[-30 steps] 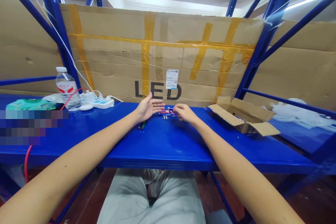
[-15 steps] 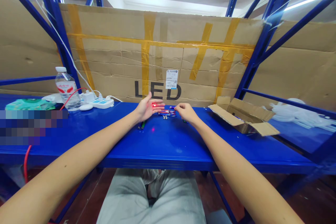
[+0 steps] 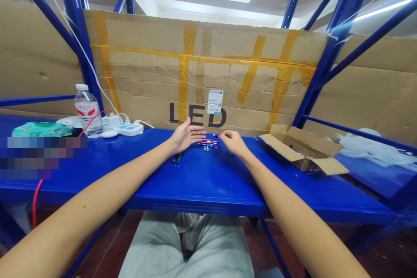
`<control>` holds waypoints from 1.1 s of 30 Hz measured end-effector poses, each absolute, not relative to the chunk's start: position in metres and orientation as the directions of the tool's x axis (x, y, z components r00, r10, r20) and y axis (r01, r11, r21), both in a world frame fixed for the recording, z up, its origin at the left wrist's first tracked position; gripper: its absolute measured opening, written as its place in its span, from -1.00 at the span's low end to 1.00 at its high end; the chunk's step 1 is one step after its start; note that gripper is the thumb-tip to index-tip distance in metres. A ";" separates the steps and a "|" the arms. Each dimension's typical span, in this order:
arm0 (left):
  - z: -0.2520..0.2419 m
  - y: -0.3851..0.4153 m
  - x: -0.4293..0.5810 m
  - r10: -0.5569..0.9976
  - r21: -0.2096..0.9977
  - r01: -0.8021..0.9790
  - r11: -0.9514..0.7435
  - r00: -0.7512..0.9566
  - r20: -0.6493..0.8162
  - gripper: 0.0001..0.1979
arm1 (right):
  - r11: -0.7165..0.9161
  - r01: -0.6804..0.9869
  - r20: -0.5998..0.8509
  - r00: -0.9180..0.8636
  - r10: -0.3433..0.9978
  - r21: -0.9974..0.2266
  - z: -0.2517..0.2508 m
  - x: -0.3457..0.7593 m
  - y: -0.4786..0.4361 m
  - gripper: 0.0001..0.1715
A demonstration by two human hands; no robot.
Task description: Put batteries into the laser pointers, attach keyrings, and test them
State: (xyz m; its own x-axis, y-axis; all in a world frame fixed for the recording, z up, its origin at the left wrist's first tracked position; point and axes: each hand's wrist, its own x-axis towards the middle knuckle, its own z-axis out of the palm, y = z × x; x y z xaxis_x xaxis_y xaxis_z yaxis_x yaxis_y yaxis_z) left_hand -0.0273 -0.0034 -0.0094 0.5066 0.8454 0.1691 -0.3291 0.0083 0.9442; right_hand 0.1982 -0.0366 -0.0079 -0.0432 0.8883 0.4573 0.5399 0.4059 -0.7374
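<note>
My right hand (image 3: 233, 142) is closed in a pinch around a small laser pointer (image 3: 215, 135), a short blue-purple tube whose front end points left. Facing it, my left hand (image 3: 185, 137) is held open, palm turned right and fingers extended, with nothing in it. Between the hands lies a cluster of red, blue and purple metal tubes (image 3: 208, 143) on the blue table (image 3: 202, 186). Several small silvery pieces (image 3: 206, 148) sit just in front of them. Green tubes (image 3: 178, 157) rest below my left hand, and another green piece (image 3: 230, 153) shows partly under my right.
An open cardboard box (image 3: 306, 150) stands at the right. On the left are a water bottle (image 3: 88, 113), a white power strip (image 3: 130, 128) with cables and a green packet (image 3: 42, 129). Behind rises a taped cardboard sheet (image 3: 146, 82) between blue posts. White plastic (image 3: 371, 145) lies far right.
The red light on my left palm and the red spot on the table have gone out. Both hands stay nearly in place, and the view has shifted slightly.
</note>
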 end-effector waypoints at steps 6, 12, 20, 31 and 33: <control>-0.010 -0.003 -0.027 0.839 0.946 -0.325 -0.001 0.514 0.178 -0.25 | 0.397 0.541 0.450 -0.039 0.892 -0.741 -0.007 0.199 -0.035 -0.75; -0.013 -0.006 -0.019 0.846 0.931 -0.052 -0.362 0.402 0.351 -0.52 | 0.448 0.548 0.470 -0.110 0.876 -0.706 -0.008 0.197 -0.033 -0.71; -0.009 0.004 -0.009 0.682 0.610 0.334 -0.718 0.512 0.522 -0.81 | 0.579 0.520 0.430 -0.389 0.815 -0.628 -0.009 0.193 -0.007 -0.67; -0.010 0.079 -0.006 0.788 0.516 0.597 -0.615 0.437 0.434 -0.92 | 0.497 0.721 0.372 -0.344 0.862 -0.483 -0.014 0.185 0.077 -0.94; -0.013 0.090 -0.005 0.817 0.493 0.652 -0.576 0.438 0.376 -0.87 | 0.468 0.779 0.339 -0.344 0.876 -0.418 -0.019 0.181 0.083 -0.96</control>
State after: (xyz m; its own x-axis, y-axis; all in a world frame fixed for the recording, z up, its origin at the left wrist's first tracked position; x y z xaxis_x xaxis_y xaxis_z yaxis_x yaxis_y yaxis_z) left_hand -0.0054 0.0898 -0.0126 0.4380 0.8167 0.3757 0.6520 -0.5763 0.4927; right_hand 0.1814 0.0832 -0.0189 -0.3441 0.8756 0.3391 0.7789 0.4678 -0.4177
